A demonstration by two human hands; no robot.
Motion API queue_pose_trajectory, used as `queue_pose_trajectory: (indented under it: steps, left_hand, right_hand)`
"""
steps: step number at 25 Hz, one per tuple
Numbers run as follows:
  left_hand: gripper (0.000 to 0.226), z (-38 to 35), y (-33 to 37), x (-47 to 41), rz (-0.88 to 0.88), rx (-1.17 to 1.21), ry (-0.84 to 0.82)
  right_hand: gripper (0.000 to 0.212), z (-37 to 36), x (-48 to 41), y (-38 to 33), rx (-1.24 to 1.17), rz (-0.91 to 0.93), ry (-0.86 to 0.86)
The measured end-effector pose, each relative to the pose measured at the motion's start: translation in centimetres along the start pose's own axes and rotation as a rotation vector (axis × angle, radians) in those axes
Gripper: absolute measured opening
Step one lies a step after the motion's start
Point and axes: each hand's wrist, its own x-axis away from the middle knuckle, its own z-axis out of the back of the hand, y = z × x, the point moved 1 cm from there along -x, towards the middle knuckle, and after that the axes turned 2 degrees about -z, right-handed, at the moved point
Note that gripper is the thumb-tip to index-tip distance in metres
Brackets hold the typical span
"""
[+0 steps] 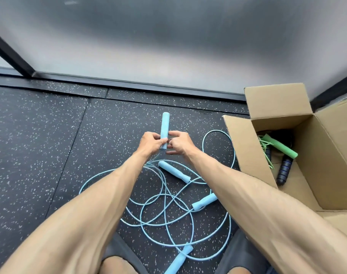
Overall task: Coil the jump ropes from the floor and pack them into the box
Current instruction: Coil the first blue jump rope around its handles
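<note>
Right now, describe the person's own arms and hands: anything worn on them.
Both forearms are bare up to the frame edge, with no sleeves showing. The left hand and right hand wear no gloves, and no watch, bracelet or ring is visible on either.

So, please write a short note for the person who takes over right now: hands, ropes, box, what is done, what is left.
Left hand grips a light blue handle upright; right hand pinches beside its lower end.
Three more light blue handles and the blue cord lie tangled on the floor.
Done: a green rope and a dark handle are in the box.
Left: coil the blue ropes, pack them.
</note>
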Motion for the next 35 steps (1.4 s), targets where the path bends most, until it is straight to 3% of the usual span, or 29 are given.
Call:
queue_pose_trajectory:
  steps: [6, 9, 12, 14, 16, 18, 20, 22, 25, 28, 31, 35]
  left_hand:
    - [0.031, 7.2, 9.6, 5.4, -0.012, 0.329, 0.096]
    - [0.024, 11.4, 14.0, 9.5, -0.051, 0.503, 0.176]
    - [0.015, 15.3, 16.1, 13.2, -0.081, 0.619, 0.229]
    - [0.011, 17.1, 16.6, 16.1, -0.091, 0.582, 0.221]
    - [0.024, 17.7, 16.6, 18.6, -0.106, 0.399, 0.240]
    - [0.043, 18.0, 16.7, 20.6, -0.256, 0.117, 0.264]
    - [0.040, 17.8, 17.7, 23.1, -0.475, 0.004, 0.112]
    - [0.028, 17.4, 18.5, 25.5, -0.600, 0.022, -0.087]
    - [0.019, 16.1, 18.8, 28.2, -0.674, 0.121, -0.234]
    - [0.017, 15.3, 18.8, 28.9, -0.696, 0.157, -0.204]
    - [0.022, 16.1, 18.9, 29.3, -0.693, 0.201, -0.163]
    - [0.022, 18.1, 18.4, 29.4, -0.654, 0.366, -0.254]
  right_hand:
    - [0.025, -0.2, 8.0, -5.2, 0.123, 0.086, -0.298]
    - [0.012, 0.2, 13.5, -9.2, 0.186, 0.242, -0.294]
    - [0.014, 1.4, 18.8, -13.4, 0.220, 0.437, -0.228]
    - [0.020, 2.0, 22.5, -15.7, 0.326, 0.578, -0.146]
    - [0.024, 2.2, 25.4, -17.3, 0.465, 0.719, -0.068]
    - [0.027, 2.4, 27.4, -18.1, 0.622, 0.844, 0.013]
    - [0.027, 2.7, 28.8, -18.2, 0.734, 0.914, 0.070]
    - [0.024, 3.3, 30.1, -17.7, 0.740, 0.939, 0.098]
    - [0.018, 3.9, 31.1, -16.8, 0.671, 0.977, 0.149]
    - [0.013, 4.6, 31.5, -16.3, 0.578, 0.978, 0.126]
    - [0.008, 6.2, 31.1, -15.6, 0.630, 0.847, 0.030]
    - [0.015, 8.1, 30.3, -14.8, 0.676, 0.791, 0.063]
